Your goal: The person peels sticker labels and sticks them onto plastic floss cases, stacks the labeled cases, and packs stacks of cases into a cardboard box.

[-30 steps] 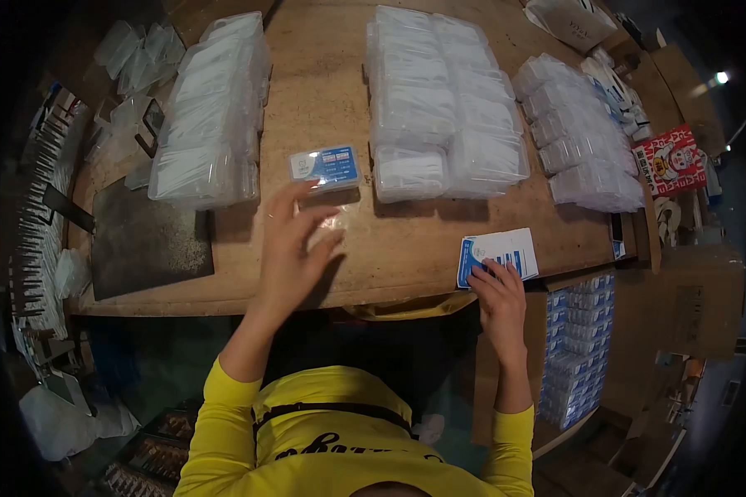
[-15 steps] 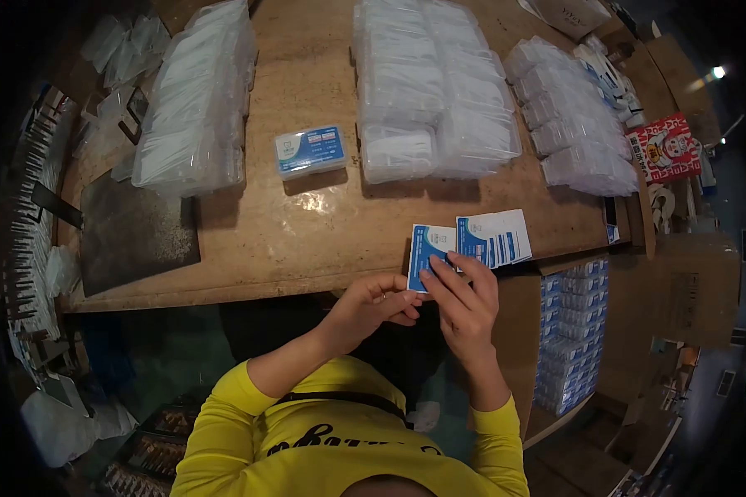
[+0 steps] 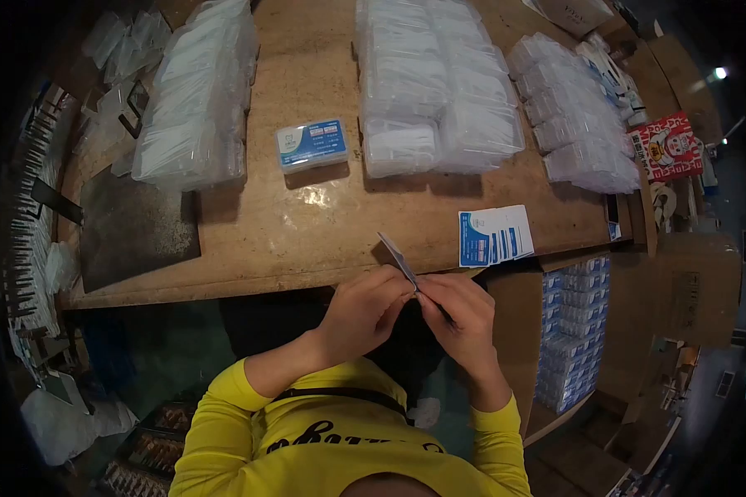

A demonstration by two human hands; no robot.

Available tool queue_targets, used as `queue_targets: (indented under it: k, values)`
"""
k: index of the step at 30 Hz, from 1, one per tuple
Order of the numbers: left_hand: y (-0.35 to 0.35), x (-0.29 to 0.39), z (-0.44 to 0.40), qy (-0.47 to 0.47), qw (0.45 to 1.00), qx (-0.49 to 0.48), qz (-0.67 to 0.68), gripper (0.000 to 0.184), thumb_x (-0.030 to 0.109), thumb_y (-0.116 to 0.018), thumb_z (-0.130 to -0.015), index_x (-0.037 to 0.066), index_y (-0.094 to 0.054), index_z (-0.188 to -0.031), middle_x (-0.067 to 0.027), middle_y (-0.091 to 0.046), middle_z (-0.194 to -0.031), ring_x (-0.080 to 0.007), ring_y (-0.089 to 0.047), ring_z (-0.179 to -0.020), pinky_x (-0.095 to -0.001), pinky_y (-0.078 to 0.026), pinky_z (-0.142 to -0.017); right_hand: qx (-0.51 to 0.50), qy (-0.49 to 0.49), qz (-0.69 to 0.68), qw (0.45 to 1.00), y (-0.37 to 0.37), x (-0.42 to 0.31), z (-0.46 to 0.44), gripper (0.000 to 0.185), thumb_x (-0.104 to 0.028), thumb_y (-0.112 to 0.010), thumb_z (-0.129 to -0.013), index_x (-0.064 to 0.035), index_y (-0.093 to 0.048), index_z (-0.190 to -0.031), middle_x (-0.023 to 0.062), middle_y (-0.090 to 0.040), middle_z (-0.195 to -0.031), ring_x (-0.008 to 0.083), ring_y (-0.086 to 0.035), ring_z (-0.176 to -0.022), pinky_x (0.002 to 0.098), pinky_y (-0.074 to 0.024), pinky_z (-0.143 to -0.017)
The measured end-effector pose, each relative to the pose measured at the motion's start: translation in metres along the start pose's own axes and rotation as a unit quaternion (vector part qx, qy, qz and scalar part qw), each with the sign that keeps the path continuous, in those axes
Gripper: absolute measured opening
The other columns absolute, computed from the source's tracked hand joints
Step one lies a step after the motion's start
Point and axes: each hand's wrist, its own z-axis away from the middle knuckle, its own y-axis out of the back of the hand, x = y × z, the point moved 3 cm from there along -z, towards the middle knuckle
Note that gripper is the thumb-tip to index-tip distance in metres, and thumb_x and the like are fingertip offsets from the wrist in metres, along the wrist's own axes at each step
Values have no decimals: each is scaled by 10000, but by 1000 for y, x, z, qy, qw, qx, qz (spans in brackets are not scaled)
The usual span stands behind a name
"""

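Observation:
A printed card (image 3: 398, 258) is seen almost edge-on, tilted up at the table's near edge. My left hand (image 3: 365, 306) is closed in a pinch on its lower end. My right hand (image 3: 460, 313) pinches the same end from the other side, the fingertips of both hands nearly meeting. Just beyond my right hand, a fanned pile of blue-and-white cards (image 3: 496, 236) lies on the table. Farther off, a clear plastic box with a blue printed card (image 3: 311, 147) rests by itself on the wooden table (image 3: 307, 228).
Stacked clear boxes with white contents stand at the left (image 3: 195, 124), centre (image 3: 439, 108) and right (image 3: 576, 120). A dark flat plate (image 3: 137, 236) lies at left. Below the table's right edge, a cardboard carton holds stacked blue-labelled boxes (image 3: 572, 335). A red packet (image 3: 667, 147) sits at far right.
The card lay face up in my hands over the table edge and now stands edge-on. My right hand has drawn back from beside the pile and both hands have come together.

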Motion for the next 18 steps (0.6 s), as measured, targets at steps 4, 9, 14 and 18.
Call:
queue_targets:
  k: [4, 9, 14, 18]
  values:
    - [-2, 4, 3, 20, 998, -46, -28, 148, -25, -558, -730, 34, -535, -864, -108, -518, -788, -309, -529, -686, -354, -438, -577, -13, -34, -60, 998, 4, 5, 8, 175, 81, -613, -708, 23, -603, -872, 127, -626, -786, 205, -628, -675, 267, -495, -598]
    - [-25, -21, 31, 92, 989, -114, 16, 61, 45, -535, -776, 28, -540, -835, -95, -520, -762, -289, -539, -668, -340, -443, -570, -37, -321, -183, 928, 35, 37, 35, 81, 39, -525, -813, 51, -578, -873, 83, -614, -748, 119, -620, -687, 226, -506, -596]
    - [-85, -115, 76, 416, 817, -158, 366, 119, 141, -548, -843, 27, -566, -817, -37, -546, -752, -165, -566, -648, -284, -488, -618, 90, -326, -167, 926, 67, 62, 56, 118, 27, -516, -824, 45, -546, -937, 99, -615, -822, 121, -616, -764, 238, -505, -689]
    - [-101, -152, 72, 594, 646, -38, 478, 149, 192, -568, -843, 49, -565, -888, -42, -547, -782, -172, -573, -712, -350, -531, -727, 72, -282, -120, 949, 65, 48, 45, 201, 30, -526, -823, 33, -553, -1022, 98, -605, -949, 128, -597, -795, 226, -484, -708]
